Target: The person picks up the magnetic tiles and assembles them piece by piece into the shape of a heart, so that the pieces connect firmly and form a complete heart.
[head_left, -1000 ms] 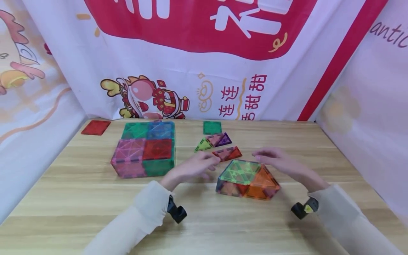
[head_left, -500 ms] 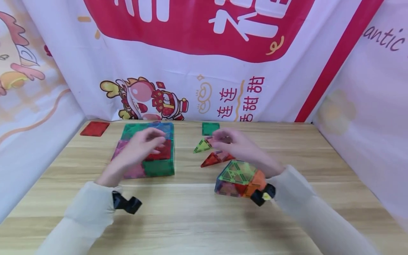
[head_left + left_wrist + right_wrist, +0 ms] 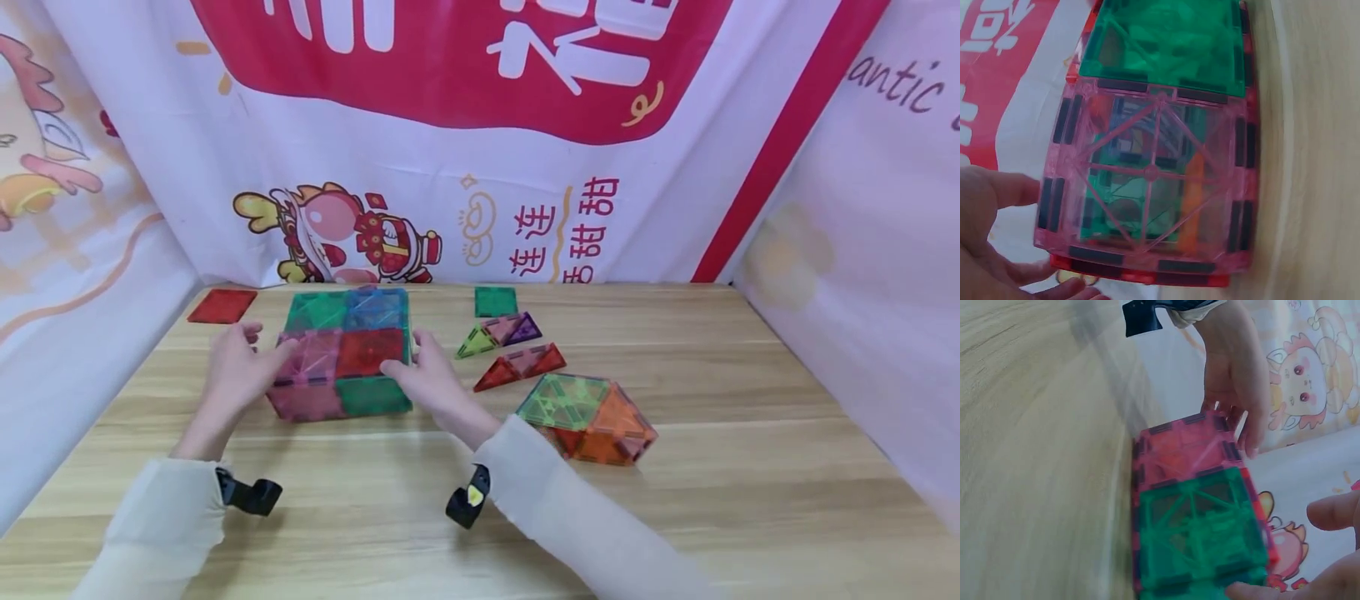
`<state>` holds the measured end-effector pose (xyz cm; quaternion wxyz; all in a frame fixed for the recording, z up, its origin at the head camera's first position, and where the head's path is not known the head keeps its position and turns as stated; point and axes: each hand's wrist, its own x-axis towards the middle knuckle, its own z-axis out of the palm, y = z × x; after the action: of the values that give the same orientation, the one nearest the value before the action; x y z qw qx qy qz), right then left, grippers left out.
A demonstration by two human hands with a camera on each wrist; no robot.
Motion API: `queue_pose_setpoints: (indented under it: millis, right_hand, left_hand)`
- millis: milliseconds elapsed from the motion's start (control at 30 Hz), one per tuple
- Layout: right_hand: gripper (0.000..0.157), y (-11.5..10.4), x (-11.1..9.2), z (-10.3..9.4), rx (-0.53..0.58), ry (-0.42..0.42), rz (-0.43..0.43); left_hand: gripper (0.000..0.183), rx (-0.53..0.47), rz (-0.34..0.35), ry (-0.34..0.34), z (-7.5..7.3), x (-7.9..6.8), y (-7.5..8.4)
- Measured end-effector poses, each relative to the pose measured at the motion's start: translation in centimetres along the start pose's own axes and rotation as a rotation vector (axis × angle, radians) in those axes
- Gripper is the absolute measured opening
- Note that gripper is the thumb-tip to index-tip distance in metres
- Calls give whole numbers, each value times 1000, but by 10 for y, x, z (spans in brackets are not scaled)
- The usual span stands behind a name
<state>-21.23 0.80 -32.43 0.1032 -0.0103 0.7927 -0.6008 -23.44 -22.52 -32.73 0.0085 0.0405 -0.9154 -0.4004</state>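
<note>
A box of translucent magnetic tiles [image 3: 372,395] sits on the table, its top showing green, blue, pink and red squares. My left hand [image 3: 238,367] is at the box's left end, thumb by the top edge and fingers beside the pink tile [image 3: 1154,172]. At the right end is my right hand [image 3: 435,379], its thumb over the red top tile [image 3: 367,350]. In the right wrist view a fingertip [image 3: 1241,590] meets the green side tile [image 3: 1200,528]. Both hands have loosely bent fingers, not closed round the box.
Right of the box stands a smaller tile shape [image 3: 573,408] in green and orange. Behind it lie two flat strips of triangles, a red-pink strip [image 3: 522,364] and a green-pink-purple strip [image 3: 501,332]. A green square [image 3: 495,301] and a red square [image 3: 222,306] lie near the back cloth.
Both hands have moved left, away from the smaller tile shape and triangle strips, to the two ends of the box. The red-pink strip gained a red triangle at its left end.
</note>
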Motion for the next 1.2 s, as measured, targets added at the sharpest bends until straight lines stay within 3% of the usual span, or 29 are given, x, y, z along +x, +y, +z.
queue_pose_setpoints:
  millis: [133, 267, 467, 700, 1033, 1100, 1200]
  right_hand:
    - [63, 8, 2, 9, 15, 26, 2]
    - [64, 9, -7, 16, 4, -7, -32]
    - [80, 11, -32, 34, -38, -75, -80]
    - [88, 15, -60, 54, 87, -134, -121]
    - [93, 15, -81, 71, 142, -181, -71]
    - [92, 15, -81, 70, 142, -185, -65]
    - [90, 14, -84, 65, 141, -207, -43]
  left_hand:
    - [82, -53, -5, -116, 4, 5, -9]
    - [74, -92, 26, -149, 3, 5, -15]
    - [71, -113, 46, -232, -12, 6, -31]
    - [68, -182, 93, -315, -23, 11, -52]
    - [57, -325, 109, -345, -30, 16, -75]
    - [58, -309, 114, -339, -30, 16, -76]
    - [62, -197, 141, -281, -33, 12, -73]
